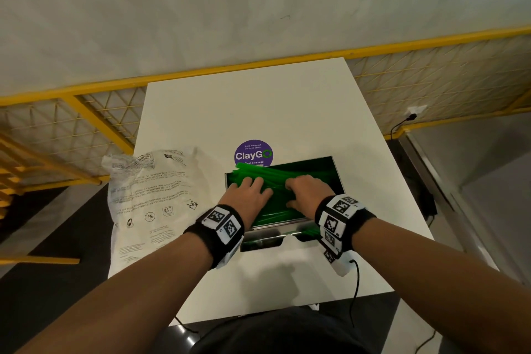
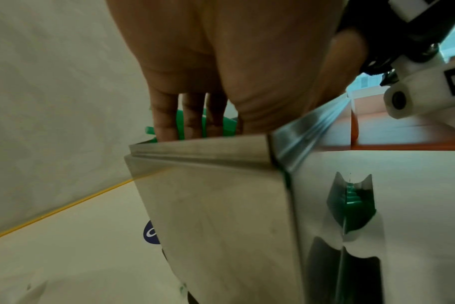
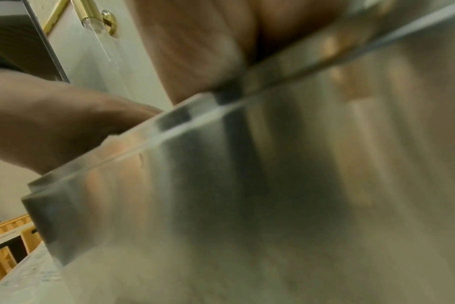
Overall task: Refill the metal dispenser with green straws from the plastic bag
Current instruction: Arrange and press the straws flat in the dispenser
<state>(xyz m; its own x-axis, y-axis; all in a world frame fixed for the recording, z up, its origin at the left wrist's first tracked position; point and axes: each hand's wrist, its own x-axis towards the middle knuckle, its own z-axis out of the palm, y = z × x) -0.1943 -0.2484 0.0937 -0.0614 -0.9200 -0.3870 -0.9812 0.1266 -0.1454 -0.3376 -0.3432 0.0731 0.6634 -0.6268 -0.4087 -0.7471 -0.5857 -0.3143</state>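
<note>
The open-topped metal dispenser stands mid-table, filled with green straws. Several straws stick out over its back left corner. My left hand lies flat on the pile, fingers straight and pressing down. My right hand is beside it, fingers bent over a bunch of straws with the thumb on the near side. More straws show in the front slot. The printed plastic bag lies flat to the left.
A white table carries everything, with a purple round sticker just behind the dispenser. A yellow mesh railing runs behind and left of the table. A black cable hangs from my right wrist.
</note>
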